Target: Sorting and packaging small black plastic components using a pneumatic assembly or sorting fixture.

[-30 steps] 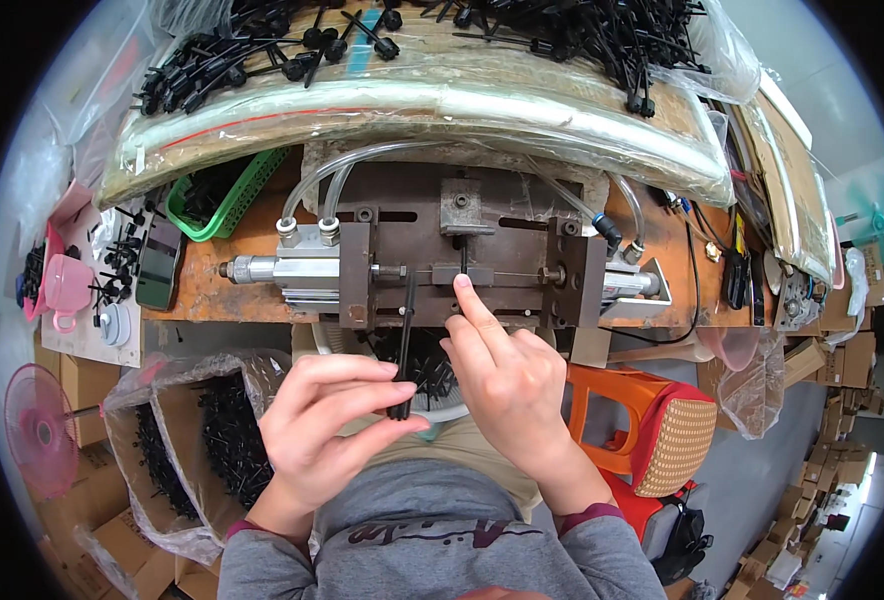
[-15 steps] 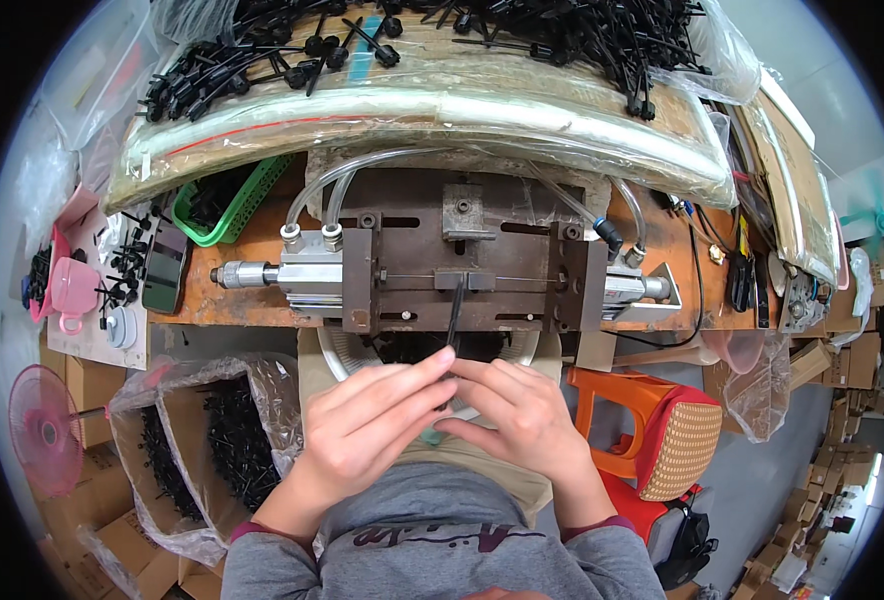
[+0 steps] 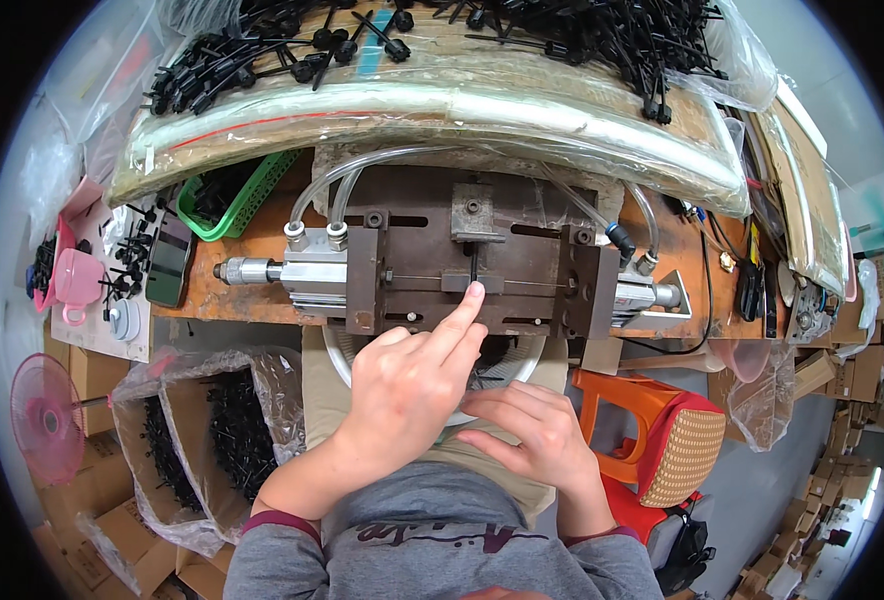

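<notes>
My left hand [image 3: 412, 385] reaches forward over the jig, its index finger stretched out and the other fingers bent. That fingertip touches the near end of a thin black strip, which looks like a cable tie [image 3: 474, 262]. The strip lies across the small dark block [image 3: 455, 284] at the middle of the brown metal jig [image 3: 422, 255], pointing toward the grey metal stop [image 3: 473, 212]. My right hand [image 3: 534, 432] hovers nearer my body, fingers loosely bent and thumb apart, with nothing visible in it.
Silver air cylinders [image 3: 319, 275] with clear hoses flank the jig. Beyond it, black ties [image 3: 602, 40] are heaped on a plastic-wrapped board. A green basket [image 3: 237, 205] and a phone [image 3: 170, 262] lie left. Below the jig sits a white tub [image 3: 337, 360]; an orange stool [image 3: 602, 420] stands right.
The black strip, held between both hands before, now lies in the jig. My left hand has moved forward with its index finger out; my right hand has drawn slightly back and apart.
</notes>
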The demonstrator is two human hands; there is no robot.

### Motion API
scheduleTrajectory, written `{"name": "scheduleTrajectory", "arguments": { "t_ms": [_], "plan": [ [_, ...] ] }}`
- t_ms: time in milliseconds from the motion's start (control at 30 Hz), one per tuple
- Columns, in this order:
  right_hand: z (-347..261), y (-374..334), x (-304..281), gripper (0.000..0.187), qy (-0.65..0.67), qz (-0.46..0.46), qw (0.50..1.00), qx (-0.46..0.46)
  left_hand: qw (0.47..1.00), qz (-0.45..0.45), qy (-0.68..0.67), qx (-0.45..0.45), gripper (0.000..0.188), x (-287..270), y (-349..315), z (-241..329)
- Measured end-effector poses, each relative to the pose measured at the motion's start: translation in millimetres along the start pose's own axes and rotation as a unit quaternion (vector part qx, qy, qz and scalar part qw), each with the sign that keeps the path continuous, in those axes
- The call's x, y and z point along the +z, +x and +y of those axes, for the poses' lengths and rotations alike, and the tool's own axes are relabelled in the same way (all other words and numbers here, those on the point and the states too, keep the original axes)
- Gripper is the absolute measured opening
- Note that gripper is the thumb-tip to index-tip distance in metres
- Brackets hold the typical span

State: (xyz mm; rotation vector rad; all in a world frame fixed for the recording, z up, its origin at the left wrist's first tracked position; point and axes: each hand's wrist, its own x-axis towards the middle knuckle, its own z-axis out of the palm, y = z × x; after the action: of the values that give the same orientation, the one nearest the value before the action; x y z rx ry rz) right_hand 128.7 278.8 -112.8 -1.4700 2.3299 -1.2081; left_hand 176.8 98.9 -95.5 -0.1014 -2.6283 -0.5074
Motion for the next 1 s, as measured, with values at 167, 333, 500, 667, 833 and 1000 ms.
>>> {"name": "scheduleTrajectory", "arguments": {
  "t_ms": [167, 333, 500, 667, 833, 1000],
  "plan": [
    [2, -10, 5, 0.02, 0.031, -0.007, 0.999, 0.028, 1.0, -0.015, 0.004, -0.013, 0.024, -1, 1, 4],
    [9, -49, 32, 0.019, 0.084, -0.105, 0.978, 0.16, 1.0, -0.003, -0.007, 0.002, 0.021, 2, -1, -2],
    [28, -88, 64, 0.027, 0.079, -0.196, 0.939, 0.272, 0.999, 0.033, -0.031, 0.01, 0.023, 7, -5, -5],
    [29, -115, 101, 0.052, 0.112, -0.25, 0.931, 0.242, 0.989, -0.032, -0.136, 0.037, 0.023, -10, -25, 8],
    [35, -102, 130, 0.08, 0.102, -0.36, 0.892, 0.251, 0.946, -0.247, -0.18, -0.107, 0.028, 36, -89, -5],
    [31, -82, 155, 0.088, 0.038, -0.418, 0.857, 0.299, 0.976, -0.178, -0.05, -0.116, 0.052, 109, -134, -28]
  ]
}}
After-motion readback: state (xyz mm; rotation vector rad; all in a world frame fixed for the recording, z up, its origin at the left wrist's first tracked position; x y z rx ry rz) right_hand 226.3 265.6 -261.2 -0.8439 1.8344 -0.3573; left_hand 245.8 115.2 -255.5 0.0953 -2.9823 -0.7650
